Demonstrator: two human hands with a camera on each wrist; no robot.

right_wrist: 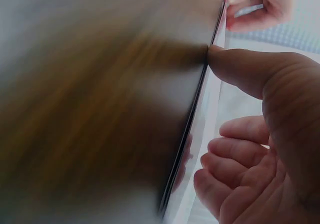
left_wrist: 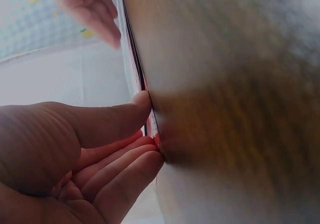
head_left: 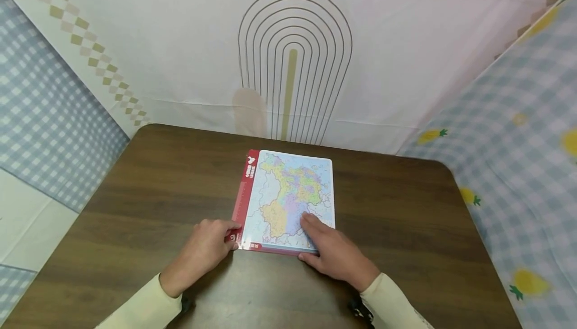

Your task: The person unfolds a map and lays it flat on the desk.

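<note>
A thin, glossy map board (head_left: 275,189) lies flat on the table, printed with a coloured map and a red strip down its left side. At its near left corner my left hand (head_left: 205,246) pinches the board, thumb on the near edge and fingers at the side. My right hand (head_left: 335,254) is at the near right part. Its thumb touches the near edge, while its loosely bent fingers (right_wrist: 235,156) extend over the map. From the right wrist, the board shows edge-on as dark and pale layers. Its underside is hidden.
The brown wooden table (head_left: 180,179) extends around the board on all sides. Behind it hangs a white cloth (head_left: 189,43) with arched lines. Checked cloth (head_left: 58,98) hangs at the left, and cloth with a yellow fruit print (head_left: 509,179) at the right.
</note>
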